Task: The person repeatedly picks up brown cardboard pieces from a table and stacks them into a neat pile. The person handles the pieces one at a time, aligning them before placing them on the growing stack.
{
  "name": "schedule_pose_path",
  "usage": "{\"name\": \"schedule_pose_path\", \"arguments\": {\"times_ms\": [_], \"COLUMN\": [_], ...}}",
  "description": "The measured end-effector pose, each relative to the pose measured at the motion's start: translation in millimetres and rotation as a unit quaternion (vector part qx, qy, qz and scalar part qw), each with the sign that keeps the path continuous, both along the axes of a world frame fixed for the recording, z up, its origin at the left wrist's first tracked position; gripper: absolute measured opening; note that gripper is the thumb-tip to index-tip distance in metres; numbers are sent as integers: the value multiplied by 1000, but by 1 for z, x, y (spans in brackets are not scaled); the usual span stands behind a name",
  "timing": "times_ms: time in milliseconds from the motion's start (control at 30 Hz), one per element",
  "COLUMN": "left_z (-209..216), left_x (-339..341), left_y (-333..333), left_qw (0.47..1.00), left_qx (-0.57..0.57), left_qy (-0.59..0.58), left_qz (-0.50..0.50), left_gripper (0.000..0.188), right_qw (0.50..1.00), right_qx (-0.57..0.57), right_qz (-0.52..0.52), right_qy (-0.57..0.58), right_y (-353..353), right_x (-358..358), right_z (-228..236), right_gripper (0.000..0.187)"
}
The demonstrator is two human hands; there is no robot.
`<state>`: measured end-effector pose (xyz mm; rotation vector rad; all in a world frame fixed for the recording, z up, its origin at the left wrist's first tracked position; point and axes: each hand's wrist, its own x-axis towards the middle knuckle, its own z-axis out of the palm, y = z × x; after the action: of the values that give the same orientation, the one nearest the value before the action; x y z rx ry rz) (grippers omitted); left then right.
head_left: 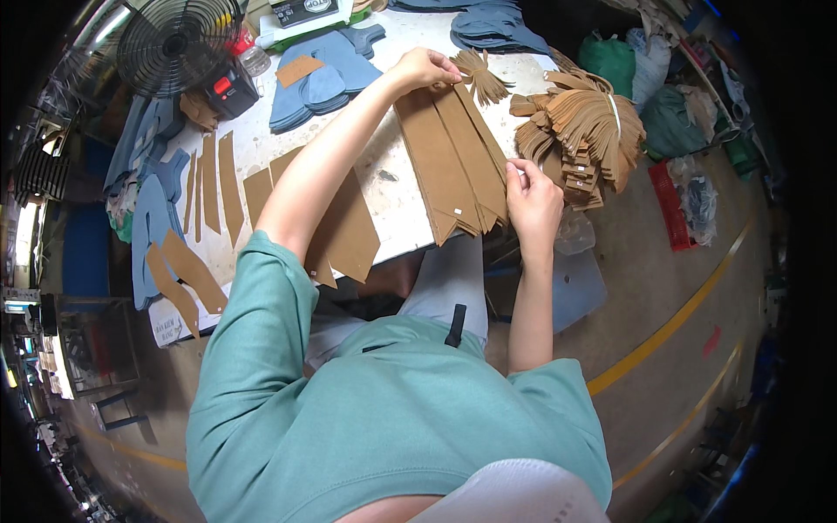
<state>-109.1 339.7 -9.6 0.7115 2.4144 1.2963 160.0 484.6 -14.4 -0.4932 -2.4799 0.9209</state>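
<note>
Long brown cut strips (443, 161), leather-like with notched near ends, lie in stacks at the table's front edge. At their far end my left hand (425, 70) is closed, thumb and fingers pinching the top of the rightmost brown strip (479, 126). My right hand (534, 205) is closed at that strip's right edge near its lower end, with thumb and forefinger together on it. Left of these, under my left forearm, are wider brown pieces (344, 231). A tied bundle of brown strips (593, 122) stands right of my hands, and a smaller fanned bundle (481, 77) lies beyond them.
Blue cut pieces (318, 91) are stacked at the far left, with more blue pieces (497, 28) at the back. Narrow brown strips (229, 183) lie left on the white table (388, 196). A black fan (179, 44) stands far left. Bags (608, 65) and a red crate (670, 205) are at right.
</note>
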Motion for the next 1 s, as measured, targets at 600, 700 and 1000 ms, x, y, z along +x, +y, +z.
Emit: {"name": "schedule_pose_path", "arguments": {"times_ms": [600,700,1000], "left_z": [47,43,-10], "left_x": [44,49,76], "left_y": [-152,-190,-200], "left_qw": [953,970,960], "left_qx": [-176,-164,-232], "left_qy": [222,172,149], "left_qz": [111,56,53], "left_gripper": [37,30,32], "right_qw": [960,863,819], "right_qx": [-170,-344,-429], "right_qz": [215,333,353], "right_qy": [-46,-163,-146], "right_y": [-46,-78,-129], "right_x": [64,69,70], "right_z": [21,5,-28], "right_gripper": [15,24,24]}}
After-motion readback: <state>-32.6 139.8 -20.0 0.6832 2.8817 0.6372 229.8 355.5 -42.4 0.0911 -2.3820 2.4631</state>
